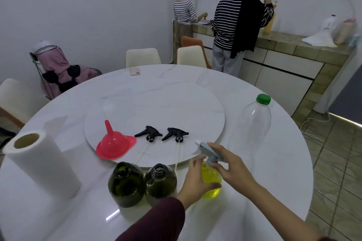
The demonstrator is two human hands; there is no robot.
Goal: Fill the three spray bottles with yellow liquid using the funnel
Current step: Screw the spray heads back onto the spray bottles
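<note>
Our left hand point(195, 179) wraps around the yellow bottle point(211, 183); our right hand point(227, 164) pinches its grey sprayer point(208, 151) just above. We should twist slowly, keeping the bottle straight.

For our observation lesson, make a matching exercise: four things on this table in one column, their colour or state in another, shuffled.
Things:
1. funnel
2. large clear bottle
3. paper towel roll
4. clear spray bottle

States:
A. held by both hands
B. red, lying mouth down
C. empty, green cap on
D. white, standing upright

Pairs: 1-B, 2-C, 3-D, 4-A
</note>
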